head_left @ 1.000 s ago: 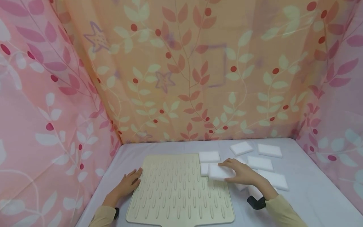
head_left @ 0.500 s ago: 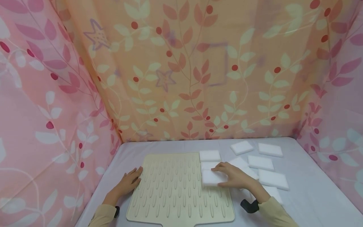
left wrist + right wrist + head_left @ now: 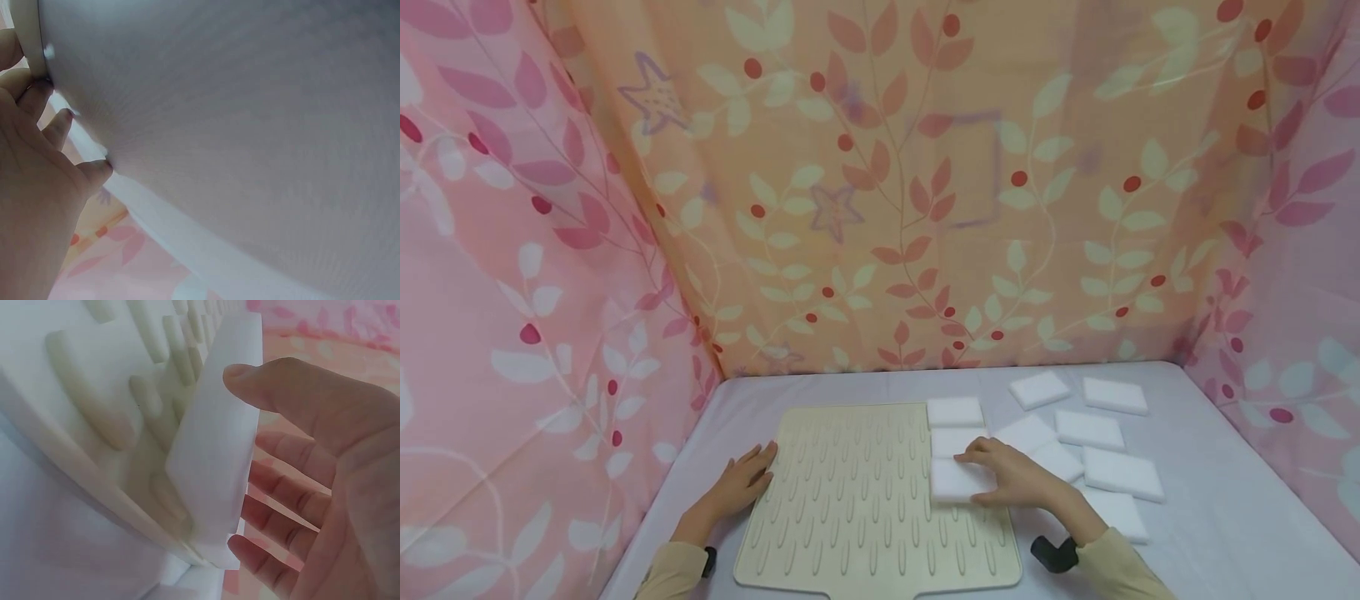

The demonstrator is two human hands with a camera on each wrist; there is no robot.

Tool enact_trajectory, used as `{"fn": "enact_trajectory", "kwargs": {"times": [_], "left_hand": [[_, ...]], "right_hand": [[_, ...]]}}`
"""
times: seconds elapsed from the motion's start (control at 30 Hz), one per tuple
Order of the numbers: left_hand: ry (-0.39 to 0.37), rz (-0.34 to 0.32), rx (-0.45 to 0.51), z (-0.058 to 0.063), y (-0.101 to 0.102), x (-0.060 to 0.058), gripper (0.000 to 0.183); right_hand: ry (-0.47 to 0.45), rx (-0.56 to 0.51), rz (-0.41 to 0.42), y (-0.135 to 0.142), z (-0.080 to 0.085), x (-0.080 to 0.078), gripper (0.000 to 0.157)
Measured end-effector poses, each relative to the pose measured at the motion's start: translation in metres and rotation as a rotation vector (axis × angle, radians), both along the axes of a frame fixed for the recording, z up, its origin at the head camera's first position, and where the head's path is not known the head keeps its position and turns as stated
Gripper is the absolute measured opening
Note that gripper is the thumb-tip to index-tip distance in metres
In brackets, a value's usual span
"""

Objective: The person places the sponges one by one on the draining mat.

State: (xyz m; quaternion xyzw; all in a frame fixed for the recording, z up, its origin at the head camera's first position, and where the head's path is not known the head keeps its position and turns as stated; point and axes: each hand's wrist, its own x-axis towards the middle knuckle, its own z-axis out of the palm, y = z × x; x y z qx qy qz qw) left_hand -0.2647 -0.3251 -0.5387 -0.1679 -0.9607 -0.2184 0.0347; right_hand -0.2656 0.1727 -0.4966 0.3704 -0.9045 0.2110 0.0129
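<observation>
A cream ridged mat (image 3: pixel 850 500), with a handle-like tab at its near edge, lies flat on the table. My right hand (image 3: pixel 1018 475) holds a white sponge block (image 3: pixel 958 482) on the mat's right side. In the right wrist view, the thumb (image 3: pixel 250 384) presses one side of that block (image 3: pixel 215 425), and the fingers lie along its top and far side. Beyond it, a second white block (image 3: pixel 953 442) and a third (image 3: pixel 954 412) line up in a column. My left hand (image 3: pixel 737 483) rests with extended fingers at the mat's left edge.
Several more white blocks lie loose right of the mat, among them one at the back (image 3: pixel 1040 390), one at far right (image 3: pixel 1123 475) and one partly behind the right forearm (image 3: pixel 1118 515). Patterned cloth walls (image 3: pixel 887 208) enclose the white table (image 3: pixel 1217 517).
My right hand has brought the held block left and toward me, from overlapping the second block down to lying beside it on the mat. The left hand stays in place.
</observation>
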Motion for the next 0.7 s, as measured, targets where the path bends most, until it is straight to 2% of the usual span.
{"fn": "enact_trajectory", "kwargs": {"times": [0.3, 0.53, 0.7], "left_hand": [[-0.020, 0.004, -0.011, -0.0001, 0.0002, -0.0015, 0.056], [-0.041, 0.014, -0.008, 0.0013, 0.0013, -0.0004, 0.056], [-0.016, 0.001, 0.009, 0.0000, 0.0007, -0.0009, 0.056]], "right_hand": [[0.053, 0.013, -0.002, 0.0004, -0.0025, 0.0018, 0.056], [0.039, 0.031, 0.000, 0.0018, -0.0024, 0.0027, 0.057], [0.034, 0.034, -0.003, 0.0017, -0.0026, 0.0042, 0.057]]}}
